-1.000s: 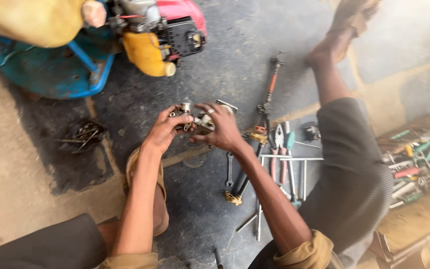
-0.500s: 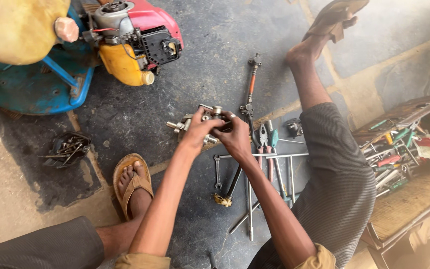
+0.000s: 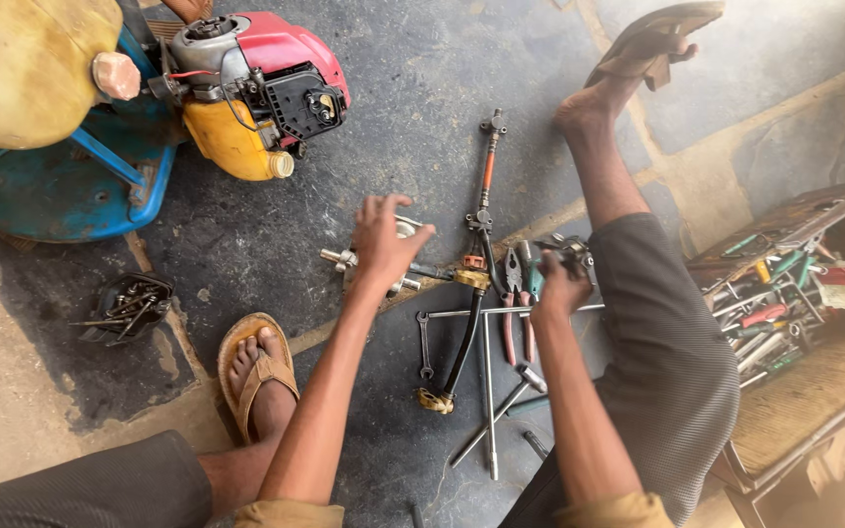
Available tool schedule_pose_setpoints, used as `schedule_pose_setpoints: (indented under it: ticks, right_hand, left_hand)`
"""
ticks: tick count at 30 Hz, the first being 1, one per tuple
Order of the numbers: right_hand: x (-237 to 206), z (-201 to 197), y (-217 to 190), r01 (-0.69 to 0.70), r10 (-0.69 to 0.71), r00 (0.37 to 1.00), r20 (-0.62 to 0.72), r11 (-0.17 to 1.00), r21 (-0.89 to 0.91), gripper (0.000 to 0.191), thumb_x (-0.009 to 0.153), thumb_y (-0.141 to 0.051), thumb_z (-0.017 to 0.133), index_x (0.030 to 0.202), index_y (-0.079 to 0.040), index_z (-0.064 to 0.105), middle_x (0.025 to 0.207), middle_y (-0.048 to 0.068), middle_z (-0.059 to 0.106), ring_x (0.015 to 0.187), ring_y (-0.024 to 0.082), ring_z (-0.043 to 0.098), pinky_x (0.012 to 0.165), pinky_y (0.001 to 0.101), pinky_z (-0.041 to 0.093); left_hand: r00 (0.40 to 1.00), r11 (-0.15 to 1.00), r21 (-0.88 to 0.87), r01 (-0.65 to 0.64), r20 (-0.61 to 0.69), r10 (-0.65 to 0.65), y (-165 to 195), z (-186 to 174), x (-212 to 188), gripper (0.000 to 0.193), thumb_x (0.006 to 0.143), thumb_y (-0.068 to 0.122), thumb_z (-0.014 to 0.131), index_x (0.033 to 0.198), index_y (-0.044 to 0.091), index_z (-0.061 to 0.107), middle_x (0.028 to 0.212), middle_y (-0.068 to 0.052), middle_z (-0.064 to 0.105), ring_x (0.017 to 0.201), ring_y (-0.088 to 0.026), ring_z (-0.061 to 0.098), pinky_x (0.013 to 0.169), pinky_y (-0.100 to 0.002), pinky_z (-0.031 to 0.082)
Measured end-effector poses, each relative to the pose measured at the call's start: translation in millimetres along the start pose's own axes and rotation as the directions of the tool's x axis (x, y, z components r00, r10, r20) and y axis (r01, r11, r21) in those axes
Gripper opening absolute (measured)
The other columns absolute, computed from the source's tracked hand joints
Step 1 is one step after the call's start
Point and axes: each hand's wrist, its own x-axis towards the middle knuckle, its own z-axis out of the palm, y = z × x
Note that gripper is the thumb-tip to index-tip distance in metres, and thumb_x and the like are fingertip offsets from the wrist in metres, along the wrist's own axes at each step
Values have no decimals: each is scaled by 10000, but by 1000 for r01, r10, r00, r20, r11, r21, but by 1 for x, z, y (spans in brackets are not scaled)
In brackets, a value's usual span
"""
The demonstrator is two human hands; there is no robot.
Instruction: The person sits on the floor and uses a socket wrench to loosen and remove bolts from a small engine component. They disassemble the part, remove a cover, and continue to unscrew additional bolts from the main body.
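Hiding a metal part (image 3: 398,256), left hand (image 3: 383,244) covers most.

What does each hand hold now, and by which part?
The left hand rests open over a metal pump part, gripping nothing. The right hand closes on a small dark part; where it grips is hidden.

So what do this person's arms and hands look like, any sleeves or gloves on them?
Both hands are bare, with no gloves, rings or watch visible. The left hand and right hand lead into bare forearms. Near the bottom edge of the picture each arm ends in a mustard-yellow sleeve, bunched or rolled up around the elbow.
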Motion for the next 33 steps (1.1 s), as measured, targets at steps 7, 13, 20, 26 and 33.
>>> schedule_pose_setpoints:
  ticks: [7,13,20,26,33]
  right_hand:
    - [39,10,29,-85,-11,930,-367,966,-243,467,687,-31,881,1089,49,657,945,127,731,759,243,718,660,401,604]
    - [32,13,22,-131,27,961,-274,920,-369,570,684,-105,889,1155,-50,573,1080,118,661,934,283,677,699,444,591]
    - [17,9,13,-240,94,942,-322,859,-453,685,742,-168,886,1257,-110,439,1247,161,557,1089,324,589,775,456,555]
    - [7,18,15,208,-286,957,-51,796,-568,462,818,-110,802,1192,-65,534,1151,120,634,1032,272,637,900,420,540]
    - [-65,76,-4,655,-292,669,683,667,-356,204,932,-93,716,1120,-28,674,1063,135,731,933,218,710,852,389,611]
  left_hand:
    - [990,955,269,128,29,-141,-51,-28,-15,825,756,564,821,1400,136,531,1405,-157,471,1383,-361,360,1123,-644,260]
    - [972,964,171,204,85,-221,-57,-22,-21,944,723,629,771,1481,151,474,1462,-178,464,1447,-358,324,1126,-653,274]
    - [953,938,240,251,107,-283,-47,-25,-20,988,747,669,755,1516,145,422,1518,-192,458,1489,-376,286,1149,-758,108]
    - [971,962,176,207,80,-223,-51,-23,-23,938,784,646,722,1496,98,454,1466,-166,552,1457,-344,383,1180,-729,110]
    - [990,987,130,94,94,-106,-68,-29,-33,933,826,634,714,1526,88,427,1479,-197,531,1442,-368,397,1189,-710,85]
